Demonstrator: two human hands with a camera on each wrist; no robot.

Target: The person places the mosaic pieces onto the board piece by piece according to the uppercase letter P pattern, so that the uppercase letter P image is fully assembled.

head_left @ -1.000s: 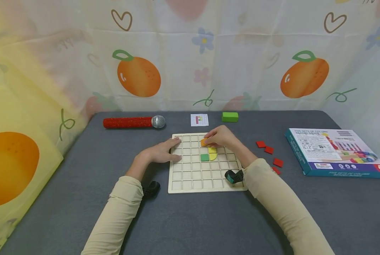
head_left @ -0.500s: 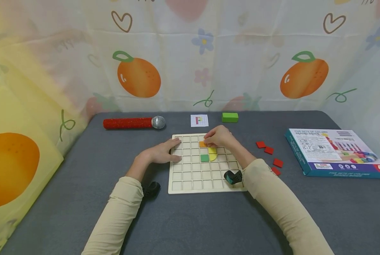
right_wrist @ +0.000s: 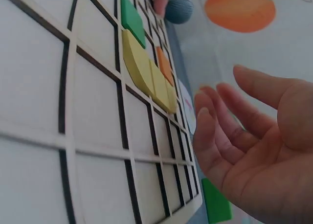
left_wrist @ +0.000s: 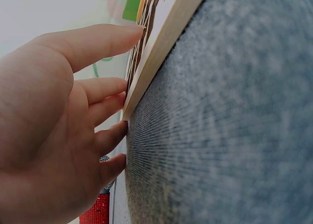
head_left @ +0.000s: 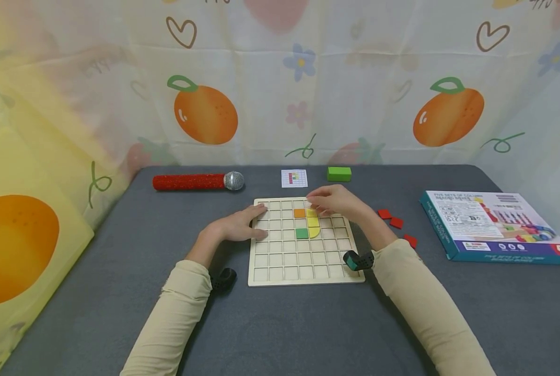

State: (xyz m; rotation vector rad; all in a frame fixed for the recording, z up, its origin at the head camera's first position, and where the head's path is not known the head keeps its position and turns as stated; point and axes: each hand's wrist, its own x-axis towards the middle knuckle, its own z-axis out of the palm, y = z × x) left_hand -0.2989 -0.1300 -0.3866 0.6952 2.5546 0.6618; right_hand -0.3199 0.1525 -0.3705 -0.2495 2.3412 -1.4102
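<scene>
Frame centre: left hand [head_left: 233, 224], fingers spread, contacts grid board [head_left: 284, 259]; right hand [head_left: 340, 203], thumb and fingers apart, hovers near yellow tiles [head_left: 313, 222].

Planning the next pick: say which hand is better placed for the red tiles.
Likely the right hand: it looks empty and is nearer the red tiles; the left hand touches the grid board.

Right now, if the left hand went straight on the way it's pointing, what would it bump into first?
The pale grid board: the left hand is right at its edge, and the fingers seem to touch it. Sliding over, it might meet the green tile next, though height is unclear.
</scene>
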